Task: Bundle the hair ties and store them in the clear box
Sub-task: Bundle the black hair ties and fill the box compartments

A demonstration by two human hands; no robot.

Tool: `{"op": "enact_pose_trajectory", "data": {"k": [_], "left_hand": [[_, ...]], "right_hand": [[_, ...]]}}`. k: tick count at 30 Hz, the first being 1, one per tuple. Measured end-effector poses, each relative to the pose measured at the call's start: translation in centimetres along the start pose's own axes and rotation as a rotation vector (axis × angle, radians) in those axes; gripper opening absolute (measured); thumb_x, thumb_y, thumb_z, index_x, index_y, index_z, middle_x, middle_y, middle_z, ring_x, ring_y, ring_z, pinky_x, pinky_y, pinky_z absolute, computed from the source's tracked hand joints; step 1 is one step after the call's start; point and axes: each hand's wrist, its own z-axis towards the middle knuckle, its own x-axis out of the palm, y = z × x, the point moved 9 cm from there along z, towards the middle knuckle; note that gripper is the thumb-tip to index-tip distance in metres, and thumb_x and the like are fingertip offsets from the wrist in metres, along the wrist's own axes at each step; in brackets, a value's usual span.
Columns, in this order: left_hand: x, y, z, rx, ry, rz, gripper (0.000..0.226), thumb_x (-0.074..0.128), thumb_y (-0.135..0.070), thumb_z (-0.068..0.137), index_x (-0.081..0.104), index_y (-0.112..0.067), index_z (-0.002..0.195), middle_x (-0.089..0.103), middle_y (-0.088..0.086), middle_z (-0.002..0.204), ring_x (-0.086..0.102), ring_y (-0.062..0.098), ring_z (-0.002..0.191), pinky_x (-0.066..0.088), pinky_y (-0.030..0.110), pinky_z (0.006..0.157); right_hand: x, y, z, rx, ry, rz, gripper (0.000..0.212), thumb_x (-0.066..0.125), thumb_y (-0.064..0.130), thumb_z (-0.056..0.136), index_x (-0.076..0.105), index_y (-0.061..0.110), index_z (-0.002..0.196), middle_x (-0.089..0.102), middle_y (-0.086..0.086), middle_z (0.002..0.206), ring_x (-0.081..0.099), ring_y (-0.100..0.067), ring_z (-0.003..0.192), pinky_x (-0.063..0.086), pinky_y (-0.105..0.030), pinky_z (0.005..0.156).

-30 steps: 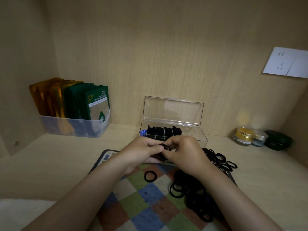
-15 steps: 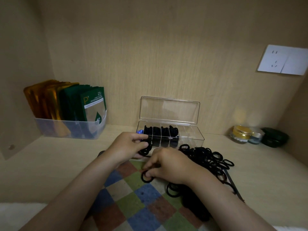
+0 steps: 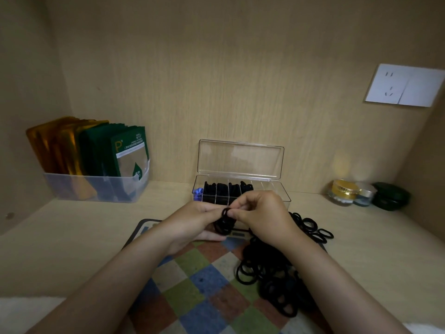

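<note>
My left hand holds a small stack of black hair ties just in front of the clear box. My right hand pinches one black tie at the top of that stack. The box stands open with its lid up against the back wall; several of its left compartments hold black tie bundles, the right ones look bare. A large loose pile of black hair ties lies on the checkered mat under and right of my right forearm.
A checkered mat covers the desk in front of me. A translucent bin with gold and green packets stands at the back left. Small jars and a dark green case sit at the back right. A wall socket is upper right.
My right hand picked a single tie off the mat and brought it up to the stack in my left hand. The lone tie on the mat is gone.
</note>
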Motion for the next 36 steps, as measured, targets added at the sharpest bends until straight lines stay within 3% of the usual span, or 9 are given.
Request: {"op": "enact_pose_trajectory", "data": {"k": [5, 8, 13, 15, 18, 22, 26, 31, 36], "left_hand": [[0.4, -0.5, -0.3, 0.035, 0.052, 0.022, 0.036, 0.060, -0.027, 0.097, 0.065, -0.012, 0.129, 0.070, 0.003, 0.124, 0.066, 0.014, 0.116, 0.057, 0.035, 0.094], [-0.3, -0.3, 0.0, 0.049, -0.034, 0.123, 0.035, 0.065, -0.013, 0.094, 0.065, -0.012, 0.129, 0.070, 0.006, 0.122, 0.070, 0.015, 0.108, 0.058, 0.033, 0.091], [-2.0, 0.1, 0.2, 0.021, -0.146, 0.166, 0.030, 0.063, -0.006, 0.094, 0.068, -0.011, 0.123, 0.071, 0.010, 0.116, 0.073, 0.019, 0.099, 0.060, 0.032, 0.086], [-2.4, 0.2, 0.2, 0.012, -0.162, 0.175, 0.031, 0.063, -0.005, 0.094, 0.067, -0.009, 0.125, 0.071, 0.011, 0.116, 0.073, 0.020, 0.098, 0.061, 0.030, 0.084], [-2.3, 0.2, 0.2, 0.013, -0.165, 0.198, 0.032, 0.064, -0.006, 0.094, 0.066, -0.009, 0.126, 0.070, 0.010, 0.117, 0.073, 0.018, 0.095, 0.061, 0.027, 0.080], [-1.8, 0.2, 0.2, 0.017, -0.148, 0.236, 0.032, 0.064, -0.007, 0.094, 0.066, -0.012, 0.126, 0.069, 0.007, 0.119, 0.071, 0.017, 0.100, 0.061, 0.026, 0.080], [-1.7, 0.2, 0.3, 0.029, -0.151, 0.253, 0.032, 0.064, -0.008, 0.094, 0.066, -0.014, 0.125, 0.069, 0.000, 0.110, 0.070, 0.014, 0.098, 0.060, 0.025, 0.079], [-2.0, 0.2, 0.3, 0.040, -0.180, 0.246, 0.031, 0.065, -0.009, 0.094, 0.067, -0.015, 0.125, 0.070, 0.005, 0.115, 0.071, 0.017, 0.099, 0.061, 0.028, 0.081], [-2.1, 0.1, 0.5, 0.064, -0.213, 0.187, 0.030, 0.063, -0.011, 0.095, 0.067, -0.013, 0.125, 0.071, 0.009, 0.116, 0.071, 0.020, 0.101, 0.061, 0.030, 0.081]], "right_hand": [[-0.1, 0.1, -0.2, -0.017, -0.032, -0.080, 0.007, 0.081, 0.023, 0.079, 0.075, 0.023, 0.075, 0.071, 0.010, 0.069, 0.065, 0.002, 0.065, 0.051, -0.015, 0.060], [0.2, 0.0, -0.1, -0.022, 0.005, -0.075, 0.005, 0.081, 0.025, 0.079, 0.076, 0.025, 0.077, 0.072, 0.009, 0.072, 0.066, 0.000, 0.067, 0.057, -0.025, 0.067], [1.4, 0.6, -0.9, -0.032, 0.360, -0.066, 0.003, 0.075, 0.024, 0.087, 0.077, 0.025, 0.088, 0.073, 0.005, 0.081, 0.066, -0.008, 0.073, 0.055, -0.030, 0.075], [1.5, 0.8, -2.0, -0.026, 0.550, -0.124, 0.016, 0.069, 0.014, 0.089, 0.079, 0.025, 0.094, 0.075, 0.001, 0.092, 0.070, -0.013, 0.085, 0.056, -0.029, 0.081], [0.9, 1.1, -3.3, -0.006, 0.721, -0.217, 0.041, 0.063, 0.003, 0.085, 0.076, 0.033, 0.108, 0.071, 0.007, 0.104, 0.063, 0.003, 0.079, 0.047, -0.015, 0.072], [1.5, 0.4, -4.2, 0.047, 0.850, -0.358, 0.042, 0.074, 0.018, 0.081, 0.072, 0.046, 0.112, 0.065, 0.016, 0.110, 0.063, -0.001, 0.091, 0.049, -0.018, 0.080], [2.5, -0.2, -3.8, 0.054, 0.784, -0.435, 0.022, 0.084, 0.030, 0.075, 0.078, 0.040, 0.094, 0.067, 0.020, 0.099, 0.060, 0.002, 0.095, 0.043, -0.016, 0.083], [2.8, 0.5, -2.9, -0.005, 0.665, -0.255, 0.009, 0.083, 0.027, 0.079, 0.079, 0.030, 0.086, 0.075, 0.007, 0.093, 0.068, -0.003, 0.087, 0.054, -0.025, 0.088], [2.1, 0.7, -1.6, 0.064, 0.409, 0.079, 0.006, 0.077, 0.011, 0.085, 0.074, 0.016, 0.085, 0.073, 0.005, 0.071, 0.064, -0.008, 0.060, 0.051, -0.018, 0.060]]}}
